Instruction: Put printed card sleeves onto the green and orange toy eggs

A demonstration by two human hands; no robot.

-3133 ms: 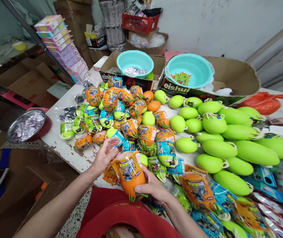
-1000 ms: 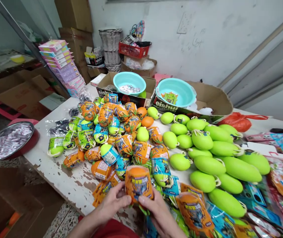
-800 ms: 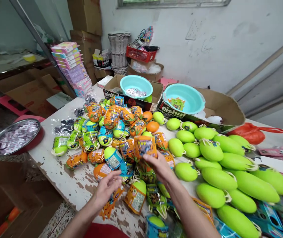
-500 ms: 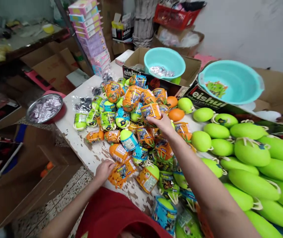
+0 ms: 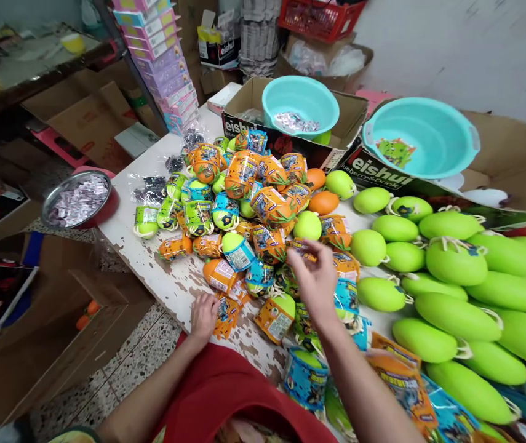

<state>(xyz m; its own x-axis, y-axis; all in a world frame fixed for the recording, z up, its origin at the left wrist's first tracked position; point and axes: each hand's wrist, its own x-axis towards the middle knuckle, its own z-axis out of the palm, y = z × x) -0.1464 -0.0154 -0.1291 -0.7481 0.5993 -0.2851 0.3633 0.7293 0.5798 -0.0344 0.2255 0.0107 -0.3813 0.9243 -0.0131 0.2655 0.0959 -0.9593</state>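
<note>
We note the right hand (image 5: 315, 280) above the heap of wrapped toys (image 5: 242, 175), its grip loosely open, thumb apart from fingers, nothing held. Left hand (image 5: 203, 317) low by the near edge of the table (image 5: 147, 261), fingers curled against the flat orange packets (image 5: 227, 315); whether that grip has hold of one, we cannot tell. Packets lie near an orange-wrapped green toy (image 5: 273, 317). To our right, bare green toys (image 5: 456, 315); beyond, two turquoise basins (image 5: 451, 144).
</note>
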